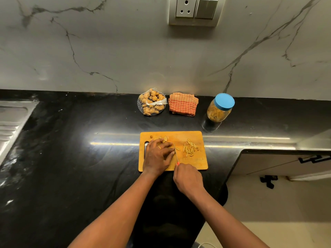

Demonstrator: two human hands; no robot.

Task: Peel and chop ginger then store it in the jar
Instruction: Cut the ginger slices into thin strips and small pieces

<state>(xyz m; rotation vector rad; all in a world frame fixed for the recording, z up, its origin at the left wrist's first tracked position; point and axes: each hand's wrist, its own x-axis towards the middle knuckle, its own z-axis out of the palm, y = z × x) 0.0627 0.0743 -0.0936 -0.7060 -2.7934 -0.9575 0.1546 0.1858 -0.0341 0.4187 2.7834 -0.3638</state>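
A yellow cutting board (200,163) lies on the black counter. My left hand (157,156) presses down on the board's left half, covering the ginger under its fingers. A few peeled ginger pieces (163,139) show just beyond its fingertips. My right hand (188,178) grips a knife (176,153) with an orange handle, its thin blade standing against my left fingertips. A pile of chopped ginger strips (190,150) lies on the board's right half. The clear jar (219,110) with a blue lid stands behind the board to the right, with ginger inside.
A net bag of whole ginger (151,102) and a folded orange checked cloth (183,104) sit by the marble wall. A steel sink drainboard (12,120) is at far left. The counter's edge drops off at the right beside a cabinet (286,163).
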